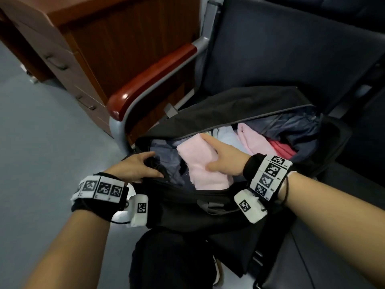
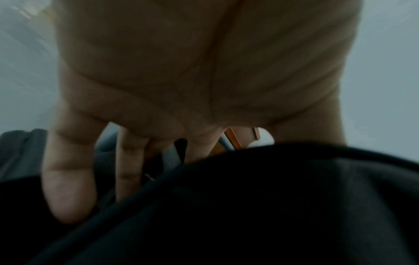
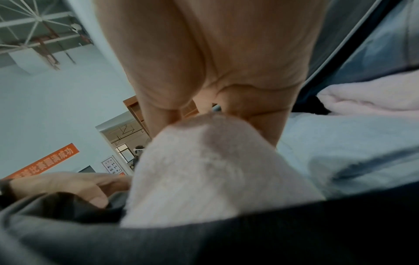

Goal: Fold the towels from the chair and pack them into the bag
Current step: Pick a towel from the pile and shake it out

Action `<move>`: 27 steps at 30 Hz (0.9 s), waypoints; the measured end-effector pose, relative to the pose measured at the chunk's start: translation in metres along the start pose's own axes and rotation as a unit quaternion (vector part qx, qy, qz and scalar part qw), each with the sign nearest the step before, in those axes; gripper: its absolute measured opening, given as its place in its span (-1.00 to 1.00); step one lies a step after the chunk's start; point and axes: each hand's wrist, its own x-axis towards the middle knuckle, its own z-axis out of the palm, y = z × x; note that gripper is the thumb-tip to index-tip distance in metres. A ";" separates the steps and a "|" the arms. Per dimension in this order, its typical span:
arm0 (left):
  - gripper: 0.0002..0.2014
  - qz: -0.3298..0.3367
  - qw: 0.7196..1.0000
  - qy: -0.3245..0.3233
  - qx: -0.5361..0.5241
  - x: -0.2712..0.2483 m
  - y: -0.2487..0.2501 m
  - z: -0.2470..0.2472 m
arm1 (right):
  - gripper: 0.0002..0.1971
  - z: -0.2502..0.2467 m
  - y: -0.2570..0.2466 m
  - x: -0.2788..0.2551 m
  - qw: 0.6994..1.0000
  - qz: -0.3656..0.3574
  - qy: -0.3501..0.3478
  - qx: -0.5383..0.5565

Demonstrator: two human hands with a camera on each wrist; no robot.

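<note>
The right hand (image 1: 224,161) is gripping a folded pink towel (image 1: 200,163), thumb curled underneath, inside the open black bag (image 1: 187,207) sitting on the chair (image 1: 291,59). The left hand (image 1: 135,166) is clutching the bag's rim. An orange banner's (image 3: 45,162) writing is illegible.

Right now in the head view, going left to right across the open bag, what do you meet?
Left hand gripping the bag's near edge → folded pink towel → right hand holding it → second pink towel → red cloth.

The right hand (image 1: 224,161) holds a folded pink towel (image 1: 198,163) in the open black bag (image 1: 187,207), and the left hand (image 1: 135,166) grips the bag's near edge.
</note>
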 end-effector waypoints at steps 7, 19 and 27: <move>-0.01 0.097 0.981 0.162 -0.033 -0.014 0.000 0.001 | -0.21 -0.015 -0.011 0.013 0.997 0.064 0.034 0.003; 0.13 0.320 0.901 0.292 0.012 -0.075 0.025 -0.004 | -0.05 0.027 -0.044 0.068 0.998 0.018 -0.035 0.052; 0.08 0.336 0.896 0.291 0.015 -0.075 0.029 -0.002 | -0.19 0.041 -0.046 0.079 0.924 -0.140 -0.049 -0.354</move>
